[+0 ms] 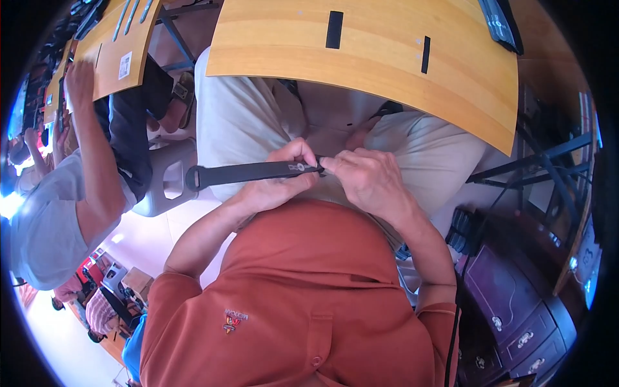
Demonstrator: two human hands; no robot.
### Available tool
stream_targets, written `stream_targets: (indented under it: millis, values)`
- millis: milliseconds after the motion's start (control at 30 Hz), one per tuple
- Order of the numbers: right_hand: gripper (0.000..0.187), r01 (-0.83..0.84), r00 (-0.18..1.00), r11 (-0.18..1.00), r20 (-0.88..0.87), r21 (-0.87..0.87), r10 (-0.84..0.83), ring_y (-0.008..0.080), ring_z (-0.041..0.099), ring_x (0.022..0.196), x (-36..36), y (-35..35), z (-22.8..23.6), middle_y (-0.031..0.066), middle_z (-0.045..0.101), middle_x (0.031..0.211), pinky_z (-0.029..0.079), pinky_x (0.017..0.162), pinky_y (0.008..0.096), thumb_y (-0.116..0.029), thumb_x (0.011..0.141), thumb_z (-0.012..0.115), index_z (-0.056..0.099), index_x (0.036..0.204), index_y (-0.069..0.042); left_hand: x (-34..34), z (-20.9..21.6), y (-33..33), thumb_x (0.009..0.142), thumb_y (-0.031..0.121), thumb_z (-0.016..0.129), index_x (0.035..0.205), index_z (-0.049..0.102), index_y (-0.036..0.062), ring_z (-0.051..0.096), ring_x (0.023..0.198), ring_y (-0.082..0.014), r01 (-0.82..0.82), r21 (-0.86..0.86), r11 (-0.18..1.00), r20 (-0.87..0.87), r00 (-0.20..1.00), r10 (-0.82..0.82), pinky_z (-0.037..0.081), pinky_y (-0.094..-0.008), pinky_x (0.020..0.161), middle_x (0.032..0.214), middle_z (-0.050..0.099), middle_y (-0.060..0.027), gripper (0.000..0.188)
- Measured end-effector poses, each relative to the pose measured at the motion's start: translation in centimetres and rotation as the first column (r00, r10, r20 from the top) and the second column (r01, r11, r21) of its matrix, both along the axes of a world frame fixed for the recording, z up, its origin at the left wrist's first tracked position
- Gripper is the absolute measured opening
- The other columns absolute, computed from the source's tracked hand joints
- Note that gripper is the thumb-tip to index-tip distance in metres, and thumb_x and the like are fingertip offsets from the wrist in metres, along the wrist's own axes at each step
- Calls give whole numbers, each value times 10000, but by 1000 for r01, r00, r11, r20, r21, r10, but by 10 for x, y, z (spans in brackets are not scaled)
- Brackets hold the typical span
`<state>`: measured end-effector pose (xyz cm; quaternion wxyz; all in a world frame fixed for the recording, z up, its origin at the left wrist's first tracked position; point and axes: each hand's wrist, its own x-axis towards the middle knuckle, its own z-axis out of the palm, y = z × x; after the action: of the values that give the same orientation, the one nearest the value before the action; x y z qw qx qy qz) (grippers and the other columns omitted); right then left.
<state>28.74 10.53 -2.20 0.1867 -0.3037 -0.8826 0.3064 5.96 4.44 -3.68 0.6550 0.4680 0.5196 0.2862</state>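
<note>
A long black strap [248, 173] lies across my lap, its rounded, slotted end pointing left and free. My left hand [280, 184] grips it near its right end, with thumb and fingers pressed on the band. At that same end my right hand [371, 177] is closed in a pinch. Its fingers cover the tip, so how the strap is folded or joined there cannot be made out. Both hands are close together just above my light trousers.
Ahead is a wooden table [277, 45] carrying a wider black strip [334, 29], a narrower black strip [425, 55] and a dark packet [500, 26] at its far right. A person [58, 213] sits at another table to my left. Purple drawers [509, 309] stand to my right.
</note>
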Motion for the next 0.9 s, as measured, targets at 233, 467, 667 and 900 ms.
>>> stream_targets:
  millis: [233, 467, 667, 900]
  values:
    - [186, 164, 962, 952, -173, -260, -213, 338, 694, 701, -11, -7, 3, 102, 713, 835, 542, 597, 444, -54, 888, 672, 757, 1052, -77, 11, 13, -1, 936, 111, 799, 1158, 582, -7, 599, 844, -32, -355, -62, 933, 152, 920, 361, 501, -203, 711, 930, 612, 10, 332]
    - [218, 67, 991, 986, -106, -153, -84, 281, 681, 694, -1, -3, 8, 93, 702, 817, 525, 604, 394, -2, 840, 697, 763, 1043, -42, 2, 30, 2, 1007, 127, 702, 1142, 631, -12, 563, 787, -67, -100, 77, 992, -72, 992, 105, 498, -271, 688, 869, 628, -10, 206]
    - [231, -248, 966, 937, 132, 246, 221, 189, 564, 685, -3, 5, 25, 0, 574, 760, 472, 607, 357, -141, 812, 669, 756, 1025, -121, -19, 24, 11, 1014, 173, 687, 1141, 628, 9, 519, 739, -105, 220, -74, 973, 23, 975, -219, 467, -312, 669, 823, 588, -18, 216]
    - [171, -180, 982, 978, 69, 104, 174, 227, 638, 768, -4, 10, 24, 18, 607, 785, 501, 680, 392, -108, 832, 635, 733, 972, -105, -10, 35, 19, 930, 134, 717, 1121, 602, 2, 551, 776, -137, 179, -23, 984, -111, 977, -181, 473, -327, 705, 840, 585, -54, 259]
